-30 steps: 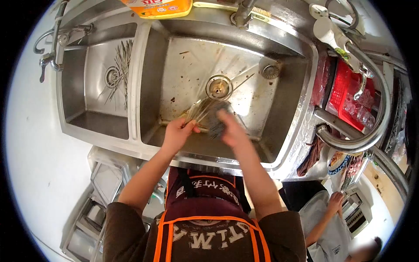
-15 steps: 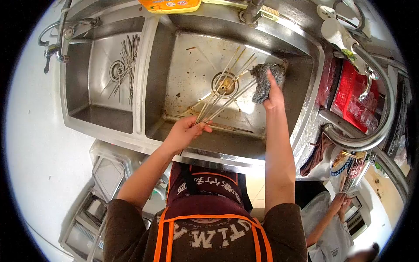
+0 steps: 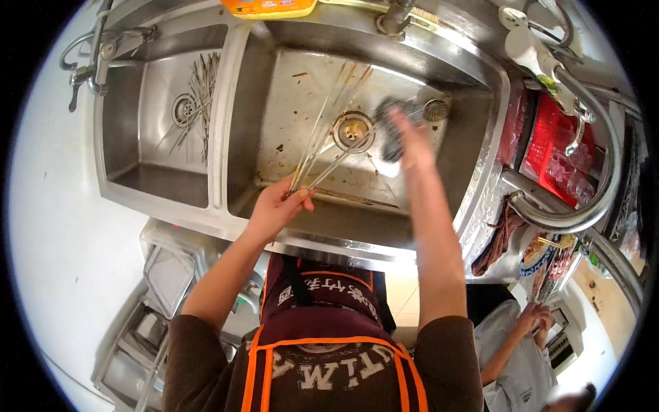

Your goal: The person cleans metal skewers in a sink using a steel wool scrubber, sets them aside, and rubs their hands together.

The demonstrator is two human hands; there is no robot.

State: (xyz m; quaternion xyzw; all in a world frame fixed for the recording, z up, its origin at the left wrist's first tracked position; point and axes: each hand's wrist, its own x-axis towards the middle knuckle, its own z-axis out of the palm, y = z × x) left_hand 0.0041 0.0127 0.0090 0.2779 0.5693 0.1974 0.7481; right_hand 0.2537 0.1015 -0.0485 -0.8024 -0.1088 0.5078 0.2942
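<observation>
At the left, we see a loose pile of thin skewers [image 3: 203, 89] in the small basin [image 3: 161, 184], lying where it was half a second ago. Next comes our left hand [image 3: 273, 211], clamped round the lower part of a fanned bunch of sticks [image 3: 318, 141] above the large basin [image 3: 288, 89]; it has shifted a little leftward, and most of the fan now leans more steeply toward the far wall, while a few sticks angle off toward the drain [image 3: 353, 132]. Just right of that drain is the dark scouring pad [image 3: 388, 130], with our right hand [image 3: 414, 147] closed on it, though blur hides the fingertips. We have brought the pad inward from the basin's right side, so our hands remain apart but the pad is nearer the sticks. For the scrubbing, we judge that this puts the pad within easier reach of the angled sticks; whether it touches them, we cannot tell. Further right sits the red basket [image 3: 539, 147], and below it a co-worker's hands [image 3: 535, 318] hold a separate bunch.
</observation>
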